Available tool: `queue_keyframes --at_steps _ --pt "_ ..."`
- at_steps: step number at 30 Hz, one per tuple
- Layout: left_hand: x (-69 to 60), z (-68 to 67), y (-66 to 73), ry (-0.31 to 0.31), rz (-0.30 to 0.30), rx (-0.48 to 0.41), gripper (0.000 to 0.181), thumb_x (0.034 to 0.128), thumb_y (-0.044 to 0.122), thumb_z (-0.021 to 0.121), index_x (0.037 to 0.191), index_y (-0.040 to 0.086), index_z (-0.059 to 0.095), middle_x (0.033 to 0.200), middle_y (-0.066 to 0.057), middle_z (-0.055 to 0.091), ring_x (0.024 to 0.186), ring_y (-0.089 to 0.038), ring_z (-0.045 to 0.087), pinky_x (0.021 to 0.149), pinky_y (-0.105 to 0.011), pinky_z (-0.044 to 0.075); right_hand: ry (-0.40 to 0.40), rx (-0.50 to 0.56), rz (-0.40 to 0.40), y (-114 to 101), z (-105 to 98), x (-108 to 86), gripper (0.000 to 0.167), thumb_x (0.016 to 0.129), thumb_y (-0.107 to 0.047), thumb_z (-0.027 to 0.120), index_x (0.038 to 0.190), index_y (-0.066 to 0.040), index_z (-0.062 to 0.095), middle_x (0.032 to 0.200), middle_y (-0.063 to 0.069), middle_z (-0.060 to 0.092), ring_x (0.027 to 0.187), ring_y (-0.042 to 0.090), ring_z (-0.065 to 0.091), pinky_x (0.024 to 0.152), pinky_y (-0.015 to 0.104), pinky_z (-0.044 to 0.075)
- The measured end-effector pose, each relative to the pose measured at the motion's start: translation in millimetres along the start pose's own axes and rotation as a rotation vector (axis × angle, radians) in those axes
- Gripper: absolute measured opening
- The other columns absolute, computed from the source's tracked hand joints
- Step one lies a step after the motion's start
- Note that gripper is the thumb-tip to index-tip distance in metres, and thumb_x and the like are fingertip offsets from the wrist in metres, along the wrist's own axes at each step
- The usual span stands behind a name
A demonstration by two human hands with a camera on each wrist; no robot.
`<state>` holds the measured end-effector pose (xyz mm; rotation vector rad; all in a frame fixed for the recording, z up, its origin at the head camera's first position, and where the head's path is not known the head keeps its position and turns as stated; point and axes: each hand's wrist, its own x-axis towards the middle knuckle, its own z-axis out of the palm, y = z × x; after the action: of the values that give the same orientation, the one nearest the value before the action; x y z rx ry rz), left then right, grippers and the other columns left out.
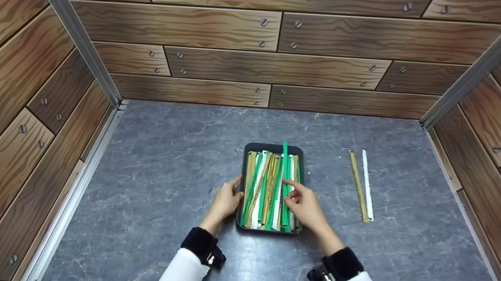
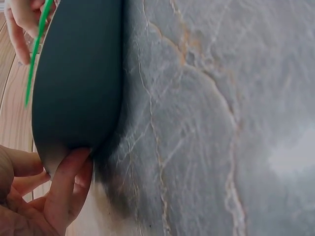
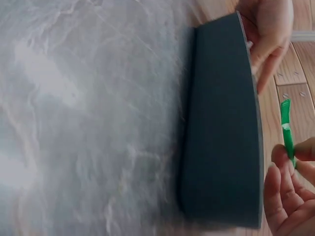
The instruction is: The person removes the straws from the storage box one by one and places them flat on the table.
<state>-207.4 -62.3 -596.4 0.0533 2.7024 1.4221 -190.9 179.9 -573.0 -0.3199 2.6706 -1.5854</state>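
Closest in: white sleeves (image 1: 183,271) and black wristbands (image 1: 199,245), each band carrying a small camera. The cameras sit low over the table (image 1: 155,173); one could knock something if a forearm swings in.

Next out, left hand (image 1: 225,199): thumb and fingers pinch the left wall of the dark tray (image 1: 261,147). Looks like the only steadying hold; should it slacken, a tug from the other side might skid the tray.

Right hand (image 1: 306,206): thumb and fingertips pinch a green stick (image 1: 286,165), its far end jutting past the tray's far rim. Slim wrapper, small grip, so it could twist or slip; a hard squeeze might crease it.

Beneath, packed sticks (image 1: 269,186), green, gold and white, several crossing. I'd expect a snag there: one dragged up with another.

Off to the right on the table, a gold stick (image 1: 358,186) and a white stick (image 1: 367,185), near ends almost meeting. A careless sweep would scatter them.

Farthest: plank-patterned wall (image 1: 220,63), well clear.
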Motion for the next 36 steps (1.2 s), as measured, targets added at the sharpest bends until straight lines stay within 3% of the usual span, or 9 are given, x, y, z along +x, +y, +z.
queue_keyframes --at_steps 6,13,18,25,30,36 --pt "-0.4 -0.1 -0.4 -0.001 0.010 0.008 0.054 0.0910 0.000 0.062 0.143 0.005 0.050 0.072 -0.001 0.057 0.058 -0.013 0.050 0.058 -0.032 0.047 0.038 0.065 -0.038 6.0 -20.5 -3.1 0.056 0.085 0.009 0.066 0.138 0.005 0.051 0.081 0.012 0.064 0.065 0.018 0.060 0.056 0.023 0.051" --pt "-0.5 0.1 -0.8 -0.002 0.019 0.006 0.055 0.0906 0.000 0.062 0.144 0.004 0.049 0.073 -0.002 0.057 0.057 -0.013 0.050 0.057 -0.032 0.048 0.153 -0.007 -0.025 28.4 -53.4 -5.0 0.049 0.082 0.015 0.064 0.130 0.012 0.055 0.079 0.011 0.064 0.064 0.012 0.059 0.059 0.021 0.051" --pt "0.2 0.0 -0.9 0.000 0.014 0.010 0.055 0.0905 0.000 0.063 0.144 0.004 0.049 0.078 -0.005 0.062 0.059 -0.014 0.053 0.060 -0.032 0.050 0.189 -0.210 0.049 46.3 -81.8 -5.0 0.042 0.086 0.009 0.062 0.128 0.010 0.058 0.081 0.014 0.065 0.067 0.019 0.062 0.057 0.026 0.050" --pt "-0.4 -0.2 -0.8 -0.008 0.020 0.018 0.055 0.0915 0.001 0.062 0.144 0.005 0.049 0.085 -0.009 0.067 0.062 -0.014 0.056 0.063 -0.034 0.051 0.124 -0.629 0.231 70.0 -108.3 -12.1 0.042 0.090 0.000 0.059 0.132 0.004 0.058 0.102 0.028 0.067 0.082 0.044 0.065 0.064 0.054 0.051" --pt "-0.2 -0.1 -1.0 -0.003 0.020 0.019 0.055 0.0913 0.001 0.062 0.144 0.006 0.049 0.088 -0.010 0.068 0.066 -0.015 0.058 0.067 -0.035 0.052 0.075 -0.726 0.300 76.6 -114.8 -11.9 0.041 0.093 -0.002 0.056 0.133 0.001 0.057 0.110 0.036 0.061 0.082 0.053 0.062 0.059 0.060 0.050" --pt "-0.7 -0.6 0.4 -0.008 0.024 0.001 0.055 0.0915 0.000 0.061 0.145 0.005 0.048 0.074 -0.003 0.060 0.058 -0.013 0.052 0.059 -0.031 0.049 0.074 -0.742 0.351 76.9 -117.5 -6.3 0.038 0.094 -0.004 0.054 0.132 0.000 0.058 0.109 0.037 0.060 0.084 0.054 0.061 0.057 0.060 0.049"
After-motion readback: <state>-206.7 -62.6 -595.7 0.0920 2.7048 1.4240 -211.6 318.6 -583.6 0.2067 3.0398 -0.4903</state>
